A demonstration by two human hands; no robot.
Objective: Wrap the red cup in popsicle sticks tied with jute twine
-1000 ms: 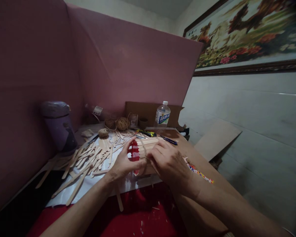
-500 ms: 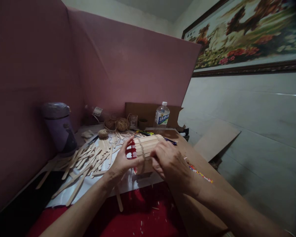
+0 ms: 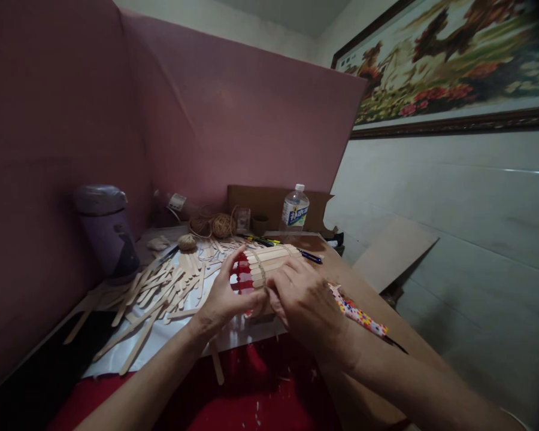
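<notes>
A lying cylinder of pale wooden craft sticks, with red showing at its left end, is between my hands. A braided-looking band of twine goes round it. My left hand grips the cylinder's left end, thumb in front and fingers over the top. My right hand rests against the front right side, its fingers curled and pinched at the twine; the fingertips are partly hidden. Loose craft sticks lie heaped on white sheeting to the left.
Balls of twine, a plastic bottle and a small brown pot stand at the back. A purple tumbler is at left. Dark blue scissors lie behind my right hand; a colourful patterned strip lies right.
My right hand has shifted slightly left along the cylinder towards the twine band. The cylinder has turned a little, showing more red at its left end. More of the patterned strip shows.
</notes>
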